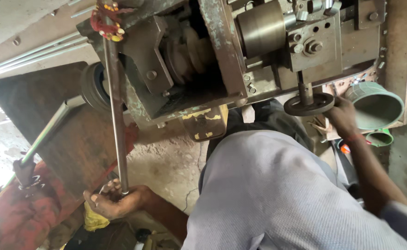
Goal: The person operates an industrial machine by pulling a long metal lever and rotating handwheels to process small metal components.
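Steadily, the left hand (113,201) should keep its fingers clenched round the lower end of the long steel lever (115,106), while the right hand (342,115), grasping the small handwheel (309,104) under the machine (222,51), turns smoothly.

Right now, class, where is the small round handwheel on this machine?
In the head view, the handwheel sits right of centre under the machine, gripped by the right hand, beside the green bucket.

The left hand (113,200) sits low with its palm turned up and fingers curled closed in a grip, while the right hand (343,118) reaches far forward on an extended arm, fingers clenched.
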